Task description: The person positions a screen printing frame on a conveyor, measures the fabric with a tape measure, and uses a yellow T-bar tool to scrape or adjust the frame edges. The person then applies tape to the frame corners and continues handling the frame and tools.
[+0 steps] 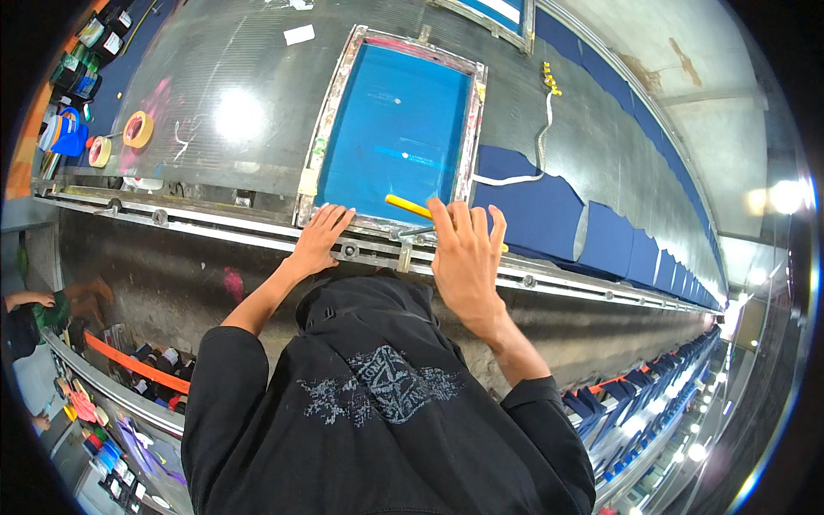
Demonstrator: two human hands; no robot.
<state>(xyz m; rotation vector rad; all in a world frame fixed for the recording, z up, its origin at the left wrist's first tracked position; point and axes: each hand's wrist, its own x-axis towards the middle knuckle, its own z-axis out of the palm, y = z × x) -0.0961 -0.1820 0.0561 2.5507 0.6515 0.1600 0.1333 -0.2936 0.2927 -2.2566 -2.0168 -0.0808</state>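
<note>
A screen-printing frame (477, 124) with blue mesh (395, 120) lies on the grey table ahead of me; its worn, paint-stained border is set against the near metal rail. My left hand (323, 239) rests on the frame's near left corner, fingers stretched over the border and thumb by the rail. At the near right corner my right hand (468, 257) is wrapped round a yellow-handled T-handle wrench (407, 205). The tool's metal shaft (418, 232) points at the clamp bracket (403, 255) on the rail. My palm hides the handle's middle.
Dark blue fabric pieces (605, 236) line the table to the right. A white strap (542, 146) with yellow pieces lies beside the frame. Tape rolls (138, 130), a blue container (73, 133) and ink tubs (77, 77) stand left. Another person's arm (30, 299) shows at far left.
</note>
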